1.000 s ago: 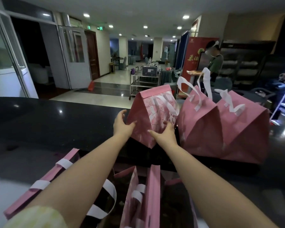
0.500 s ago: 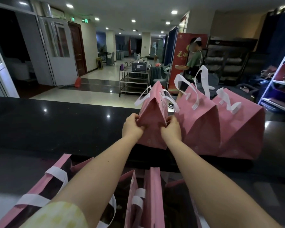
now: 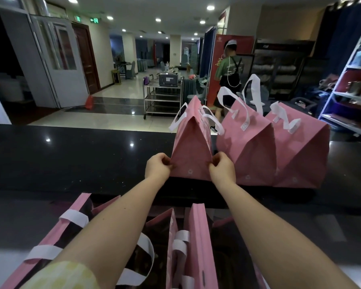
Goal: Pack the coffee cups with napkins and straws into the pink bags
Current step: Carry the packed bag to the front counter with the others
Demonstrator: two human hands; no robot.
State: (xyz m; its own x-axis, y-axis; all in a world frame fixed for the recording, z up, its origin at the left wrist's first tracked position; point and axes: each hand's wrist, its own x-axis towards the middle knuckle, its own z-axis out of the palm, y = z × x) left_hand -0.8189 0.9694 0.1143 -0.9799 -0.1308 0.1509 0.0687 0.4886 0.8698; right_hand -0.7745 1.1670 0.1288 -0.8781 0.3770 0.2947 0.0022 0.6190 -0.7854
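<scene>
With the left hand [image 3: 157, 168] and right hand [image 3: 222, 171] each pinching a lower side crease of the closed pink bag [image 3: 191, 155] at centre frame on the black table [image 3: 71, 159], fingers [image 3: 165, 162] curled onto the paper, it seems best to square it upright beside the neighbouring bag [image 3: 249, 149] before letting go.

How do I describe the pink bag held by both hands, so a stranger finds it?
Three closed pink bags stand in a row on the black counter. It is the leftmost bag, pinched at its lower corners by the left hand and right hand; the others are untouched.
</scene>
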